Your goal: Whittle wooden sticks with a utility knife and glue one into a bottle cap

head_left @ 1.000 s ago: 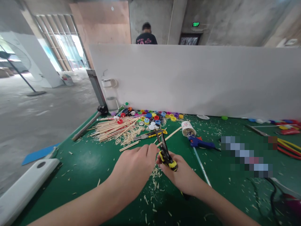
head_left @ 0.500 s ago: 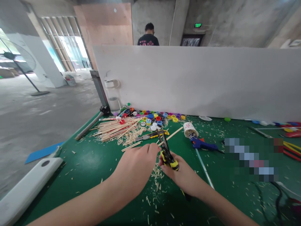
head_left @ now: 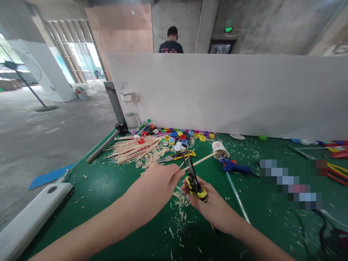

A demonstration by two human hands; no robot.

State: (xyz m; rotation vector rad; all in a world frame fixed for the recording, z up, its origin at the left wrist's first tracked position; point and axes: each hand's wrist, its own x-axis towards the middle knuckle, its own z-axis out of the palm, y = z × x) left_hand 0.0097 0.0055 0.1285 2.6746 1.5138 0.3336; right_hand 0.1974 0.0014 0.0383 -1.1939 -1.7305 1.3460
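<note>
My left hand pinches one end of a thin wooden stick that runs up and to the right over the green table. My right hand is wrapped round the yellow-and-black handles of a pair of cutting pliers. The pliers' dark jaws point away from me and sit around the stick just beyond my left fingertips. Wood chips lie scattered under both hands.
A bundle of wooden sticks, coloured bottle caps, a yellow utility knife, a white cup on its side and a blue glue gun lie beyond my hands. A white partition backs the table; a person stands behind it.
Both hands have drawn slightly nearer to me. The stick's far end has lifted and now reaches toward the white cup. The pliers stay at the stick.
</note>
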